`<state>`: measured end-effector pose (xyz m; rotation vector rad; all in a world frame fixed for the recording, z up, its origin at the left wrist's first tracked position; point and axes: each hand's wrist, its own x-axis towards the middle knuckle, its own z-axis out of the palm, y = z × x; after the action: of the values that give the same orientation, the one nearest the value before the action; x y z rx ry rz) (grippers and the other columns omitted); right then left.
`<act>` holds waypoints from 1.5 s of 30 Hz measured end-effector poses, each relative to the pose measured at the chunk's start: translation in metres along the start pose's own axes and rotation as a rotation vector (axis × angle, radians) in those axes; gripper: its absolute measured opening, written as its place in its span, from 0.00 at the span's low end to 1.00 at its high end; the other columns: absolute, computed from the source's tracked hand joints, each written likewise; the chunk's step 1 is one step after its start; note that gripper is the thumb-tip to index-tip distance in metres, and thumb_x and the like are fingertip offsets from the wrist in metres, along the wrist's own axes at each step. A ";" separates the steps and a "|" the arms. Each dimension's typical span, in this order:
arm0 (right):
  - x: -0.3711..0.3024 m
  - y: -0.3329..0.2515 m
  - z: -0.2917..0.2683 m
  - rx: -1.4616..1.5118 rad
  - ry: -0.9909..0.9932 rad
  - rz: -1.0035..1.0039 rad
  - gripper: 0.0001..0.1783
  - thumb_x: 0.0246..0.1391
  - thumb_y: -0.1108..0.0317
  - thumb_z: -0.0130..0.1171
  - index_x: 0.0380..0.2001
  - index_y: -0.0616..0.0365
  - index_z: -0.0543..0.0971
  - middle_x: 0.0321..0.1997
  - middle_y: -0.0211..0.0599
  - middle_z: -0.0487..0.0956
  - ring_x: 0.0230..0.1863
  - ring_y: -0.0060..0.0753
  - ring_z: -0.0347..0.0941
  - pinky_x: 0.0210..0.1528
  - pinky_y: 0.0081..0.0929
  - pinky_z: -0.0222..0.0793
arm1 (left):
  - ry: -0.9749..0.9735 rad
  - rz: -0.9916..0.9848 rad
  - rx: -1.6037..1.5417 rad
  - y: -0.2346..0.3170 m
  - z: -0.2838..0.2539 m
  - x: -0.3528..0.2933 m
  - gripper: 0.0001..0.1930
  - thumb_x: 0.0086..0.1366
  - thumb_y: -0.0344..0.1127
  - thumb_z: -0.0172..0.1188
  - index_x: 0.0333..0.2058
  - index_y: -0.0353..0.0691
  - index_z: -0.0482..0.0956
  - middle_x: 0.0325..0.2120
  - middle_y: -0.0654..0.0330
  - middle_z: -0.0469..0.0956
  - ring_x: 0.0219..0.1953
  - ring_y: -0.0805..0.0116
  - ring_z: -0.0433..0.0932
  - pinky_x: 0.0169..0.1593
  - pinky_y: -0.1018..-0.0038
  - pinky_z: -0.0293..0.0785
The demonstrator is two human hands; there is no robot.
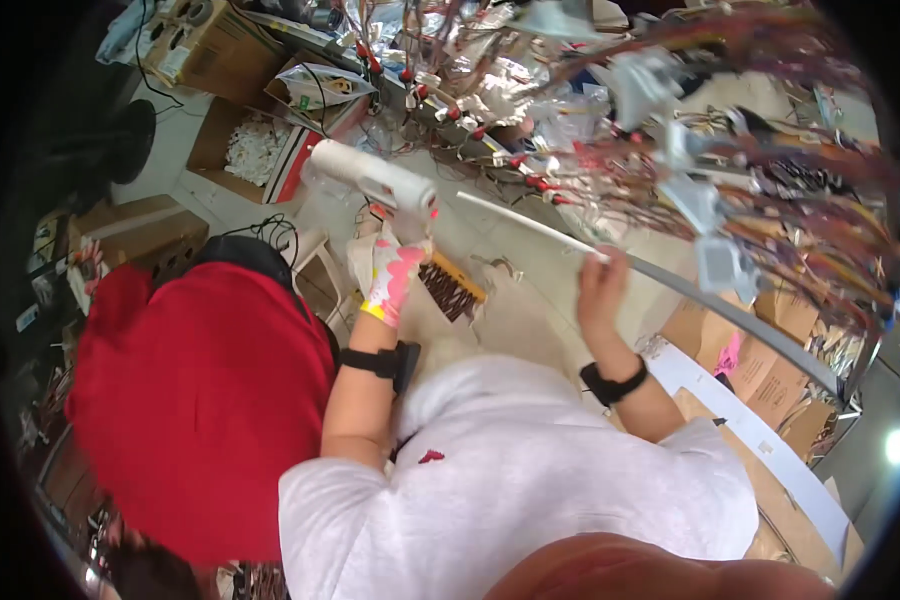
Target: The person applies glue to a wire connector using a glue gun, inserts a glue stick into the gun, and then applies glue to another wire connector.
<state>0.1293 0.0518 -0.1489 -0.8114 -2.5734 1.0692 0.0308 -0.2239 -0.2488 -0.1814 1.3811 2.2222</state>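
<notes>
My left hand [395, 270], in a white glove with pink and yellow patches, is closed round the grip of a white pistol-shaped glue gun [380, 180]. Its thick barrel points to the far left. To the right, my bare right hand [602, 290] pinches the near end of a long, thin white glue stick [520, 222]. The stick's free end reaches toward the back of the gun, with a gap between them. Just beyond the left glove lies an orange-edged holder [455, 285] packed with dark brown pieces.
Bundles of coloured wires with pale connectors [710, 200] hang along the rack at the far right, above a grey rail [740, 315]. Open cartons [220, 150] stand at the far left, one with white pieces. A large red cloth [210, 410] fills the left side.
</notes>
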 end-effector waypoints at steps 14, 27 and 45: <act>-0.075 -0.060 -0.228 1.059 0.382 0.336 0.10 0.61 0.58 0.41 0.34 0.52 0.65 0.21 0.28 0.63 0.15 0.20 0.56 0.14 0.15 0.53 | -0.050 -0.109 0.378 0.097 0.149 -0.067 0.20 0.48 0.29 0.62 0.42 0.37 0.69 0.26 0.65 0.74 0.24 0.78 0.70 0.28 0.82 0.67; -0.079 -0.037 -0.246 0.833 0.438 0.048 0.09 0.60 0.62 0.43 0.38 0.54 0.65 0.21 0.32 0.66 0.17 0.23 0.61 0.16 0.18 0.58 | -0.075 -0.148 0.598 0.121 0.187 -0.092 0.15 0.51 0.32 0.61 0.38 0.38 0.70 0.28 0.65 0.73 0.28 0.79 0.70 0.33 0.81 0.67; -0.076 -0.003 -0.268 0.988 0.195 0.192 0.11 0.59 0.59 0.46 0.28 0.54 0.66 0.18 0.28 0.65 0.14 0.18 0.58 0.14 0.14 0.52 | 0.049 0.280 1.082 0.133 0.199 -0.113 0.22 0.49 0.43 0.63 0.36 0.34 0.68 0.21 0.53 0.74 0.24 0.60 0.75 0.29 0.70 0.70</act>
<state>0.3010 0.1614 0.0417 -0.8036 -1.4926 1.9265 0.0931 -0.1377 -0.0071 0.3591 2.5163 1.3511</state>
